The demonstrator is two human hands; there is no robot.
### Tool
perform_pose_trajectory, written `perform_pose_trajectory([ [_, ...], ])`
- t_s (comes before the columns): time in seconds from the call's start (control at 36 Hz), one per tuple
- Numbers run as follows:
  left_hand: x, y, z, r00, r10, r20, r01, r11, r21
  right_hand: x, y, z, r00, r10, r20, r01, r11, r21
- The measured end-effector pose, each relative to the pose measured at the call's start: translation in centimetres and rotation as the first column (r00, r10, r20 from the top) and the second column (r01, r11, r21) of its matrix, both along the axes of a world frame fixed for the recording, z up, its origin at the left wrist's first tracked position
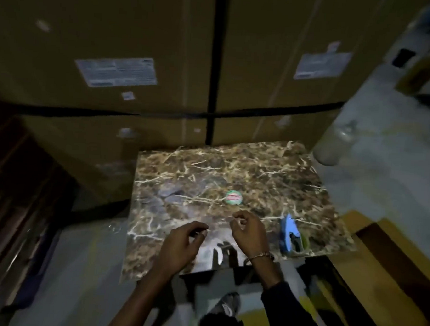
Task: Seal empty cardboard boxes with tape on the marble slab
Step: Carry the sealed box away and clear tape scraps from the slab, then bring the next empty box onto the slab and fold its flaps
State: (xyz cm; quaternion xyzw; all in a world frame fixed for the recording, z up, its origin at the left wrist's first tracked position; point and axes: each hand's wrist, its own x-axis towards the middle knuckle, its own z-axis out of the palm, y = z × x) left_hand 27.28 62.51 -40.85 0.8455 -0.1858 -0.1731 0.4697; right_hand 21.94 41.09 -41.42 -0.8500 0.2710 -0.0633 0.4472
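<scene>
A brown veined marble slab (233, 173) lies lit in a dark room. Both hands hover over its near edge. My left hand (182, 241) has curled fingers, with thumb and forefinger tips close together. My right hand (250, 232), with a bangle at the wrist, is curled the same way a little to the right. Whether either hand pinches something thin is too dark to tell. A blue tape dispenser (291, 235) lies on the slab right of my right hand. No small cardboard box is on the slab.
Large strapped cardboard cartons (115, 58) with white labels stand right behind the slab. A round green and white sticker (234, 197) sits mid-slab. A pale plastic bottle (334, 141) stands at the slab's far right corner. My shoe (225, 305) shows below the slab.
</scene>
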Motion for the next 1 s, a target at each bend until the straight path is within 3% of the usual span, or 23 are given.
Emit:
perform_pose_trajectory([
  [0.25, 2.7, -14.8, -2.0, 0.939, -0.323, -0.121, 0.325, 0.946, -0.003, -3.5, -10.8, -1.5, 0.954, -0.297, -0.027, 0.298, 0.954, 0.033],
  [0.5, -0.1, -24.8, -2.2, 0.803, -0.547, -0.235, 0.55, 0.833, -0.059, -10.9, -16.2, -1.8, 0.795, -0.606, -0.033, 0.606, 0.795, -0.003],
  [0.61, -1.9, -28.7, -3.4, 0.681, -0.674, -0.286, 0.695, 0.718, -0.035, -14.6, -18.2, -2.5, 0.717, -0.695, -0.047, 0.694, 0.719, -0.044],
  [0.69, -2.9, -31.9, -4.3, 0.595, -0.768, -0.237, 0.791, 0.612, 0.004, -17.3, -19.9, -2.7, 0.643, -0.764, -0.053, 0.765, 0.644, -0.018],
  [0.86, -4.3, -41.1, -4.8, 0.527, -0.822, -0.217, 0.838, 0.545, -0.029, -22.5, -27.7, -4.5, 0.551, -0.823, -0.139, 0.825, 0.562, -0.055],
  [1.0, -5.7, -52.7, -7.2, 0.561, -0.81, -0.171, 0.824, 0.566, 0.021, -27.1, -38.0, -8.8, 0.521, -0.825, -0.218, 0.831, 0.549, -0.089],
])
